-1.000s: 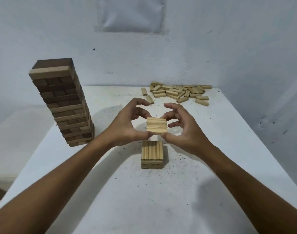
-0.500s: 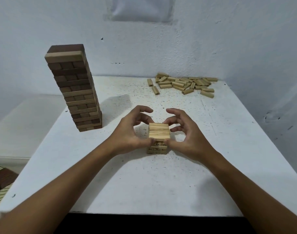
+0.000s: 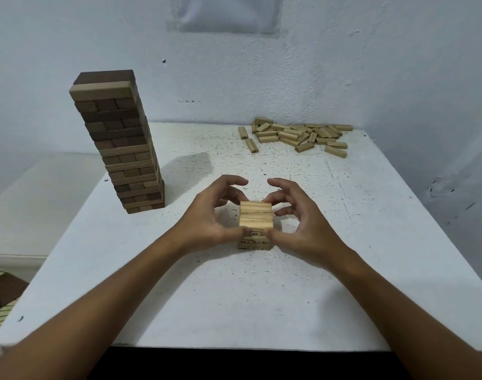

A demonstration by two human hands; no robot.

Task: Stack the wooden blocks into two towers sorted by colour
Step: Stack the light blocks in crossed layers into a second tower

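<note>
Near the middle of the white table, a layer of pale blocks is pinched between the curled fingers of the left hand and right hand, atop a low pale stack.

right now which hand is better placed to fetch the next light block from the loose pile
The right hand. The loose pile of pale wooden blocks lies at the far right of the white table, on that hand's side. The left hand would have to cross over the short pale wooden stack.
</note>
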